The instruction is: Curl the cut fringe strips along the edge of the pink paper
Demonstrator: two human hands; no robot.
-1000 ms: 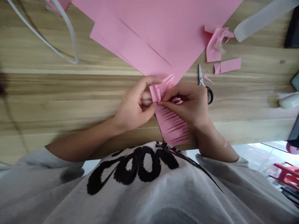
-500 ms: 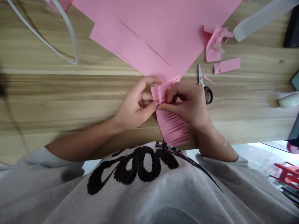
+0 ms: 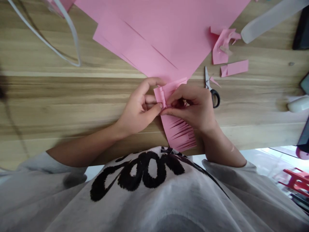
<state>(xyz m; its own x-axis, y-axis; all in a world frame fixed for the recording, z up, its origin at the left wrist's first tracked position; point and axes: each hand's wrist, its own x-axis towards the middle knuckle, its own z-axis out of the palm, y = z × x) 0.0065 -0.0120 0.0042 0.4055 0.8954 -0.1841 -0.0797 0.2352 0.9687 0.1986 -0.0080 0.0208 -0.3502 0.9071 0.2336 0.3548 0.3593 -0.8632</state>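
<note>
Where left hand (image 3: 138, 108) meets right hand (image 3: 190, 106), fringed paper (image 3: 177, 132) (pink) bunches.

We look down on light wooden tabletop (image 3: 60, 103), grain running lengthwise; beyond its near edge, pale floor (image 3: 265, 161) and red plastic stool (image 3: 295, 182) in bright light.

left hand (image 3: 140, 109) and right hand (image 3: 190, 108) close together, both in pinch grips

- Pale grey short-sleeved T-shirt (image 3: 154, 206)
- Large black brush-style lettering (image 3: 125, 175) across the chest
- Loose left sleeve (image 3: 51, 170) and right sleeve (image 3: 228, 180)
- Bare left hand (image 3: 138, 108) and right hand (image 3: 190, 108)
- Small pale mark (image 3: 232, 149) on the right forearm (image 3: 220, 146)
</note>
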